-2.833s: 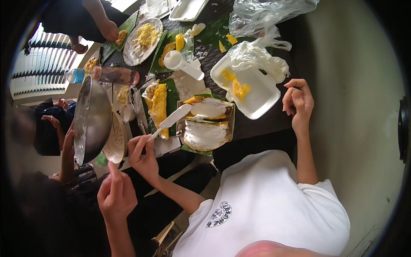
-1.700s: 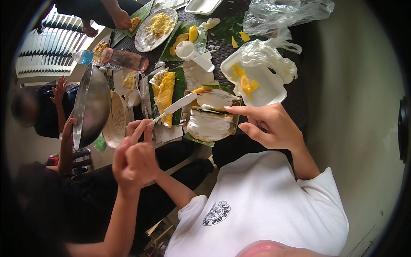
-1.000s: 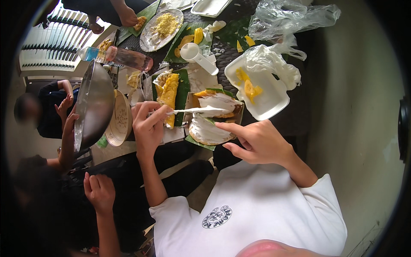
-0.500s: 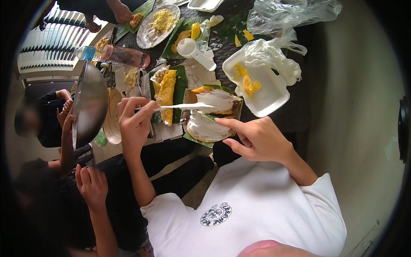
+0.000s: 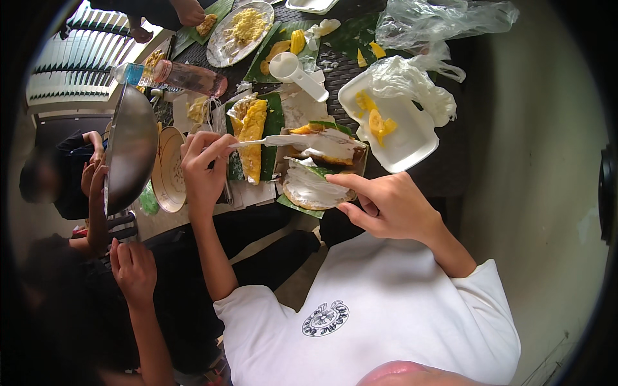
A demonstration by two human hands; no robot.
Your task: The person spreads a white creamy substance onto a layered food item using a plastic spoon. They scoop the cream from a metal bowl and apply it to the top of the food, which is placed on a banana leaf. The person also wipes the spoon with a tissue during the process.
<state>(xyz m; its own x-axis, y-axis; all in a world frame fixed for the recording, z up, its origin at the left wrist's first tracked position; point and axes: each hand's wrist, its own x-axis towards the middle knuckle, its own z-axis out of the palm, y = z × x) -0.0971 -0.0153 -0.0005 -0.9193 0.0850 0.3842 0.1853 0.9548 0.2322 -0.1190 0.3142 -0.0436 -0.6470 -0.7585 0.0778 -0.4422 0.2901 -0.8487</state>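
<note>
My left hand [image 5: 205,168] is closed around the handle of a white plastic knife [image 5: 270,141] whose blade carries white cream. The blade points right, at the far one of two cream-topped flat pieces of food [image 5: 335,145]. Nearer me lies the other cream-topped piece [image 5: 308,188] on a green leaf. My right hand [image 5: 393,204] has its index finger stretched to the leaf edge at that piece; its thumb is apart beside the piece's right rim, the other fingers curled. Beside my left hand is a rolled yellow food [image 5: 253,138] on a leaf.
A white foam box [image 5: 412,143] with yellow fruit pieces stands right, under crumpled clear plastic [image 5: 444,26]. Farther back are a white scoop [image 5: 298,76], a plate of yellow crumbs [image 5: 215,51] and a pink bottle [image 5: 193,82]. Left, another person's hand holds up a large metal pan [image 5: 132,151].
The knife has moved slightly up and to the left, its blade now at the left end of the far piece. My right hand stays almost where it was.
</note>
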